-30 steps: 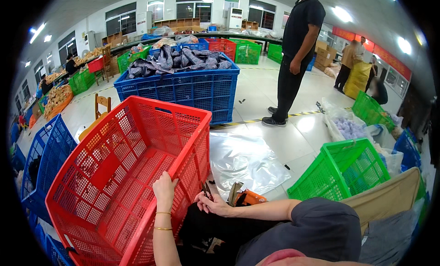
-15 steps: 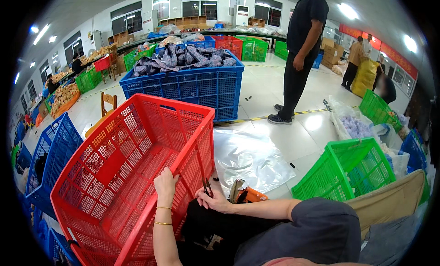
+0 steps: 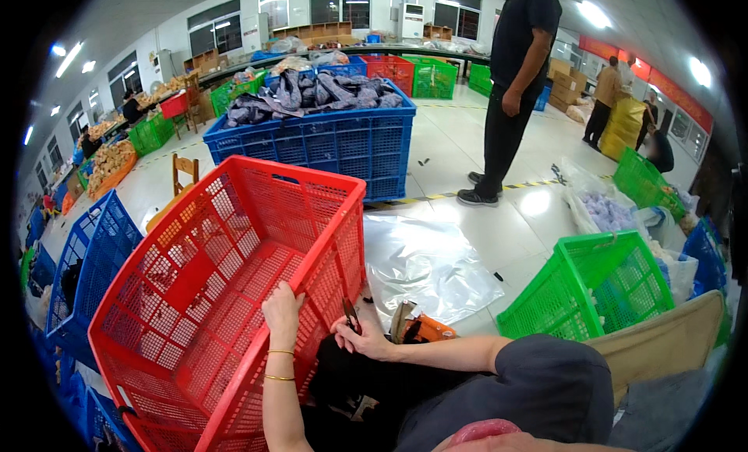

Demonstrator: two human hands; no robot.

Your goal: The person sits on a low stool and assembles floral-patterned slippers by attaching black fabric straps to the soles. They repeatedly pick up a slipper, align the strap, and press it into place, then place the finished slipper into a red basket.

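Note:
A large red plastic crate (image 3: 269, 242), tilted toward me, takes up the left and middle; its latticed inside holds nothing but a few dark scraps. My left hand (image 3: 282, 310) is closed over the crate's near rim, fingers curled to the inner side. Just to the right, outside the crate wall, my right hand (image 3: 363, 340) grips dark scissors (image 3: 348, 308) with the narrow blades pointing up. The handles are partly hidden by my fingers. Black cloth (image 3: 351, 374) lies across my lap below both hands.
Ahead stands a blue crate (image 3: 312, 160) heaped with dark grey-purple pieces. Clear plastic sheeting (image 3: 425, 265) lies on the floor beside an orange-and-tan item (image 3: 425, 329). At right is a green crate (image 3: 538, 292); a person in black (image 3: 518, 93) stands beyond. Blue crates (image 3: 89, 269) line the left.

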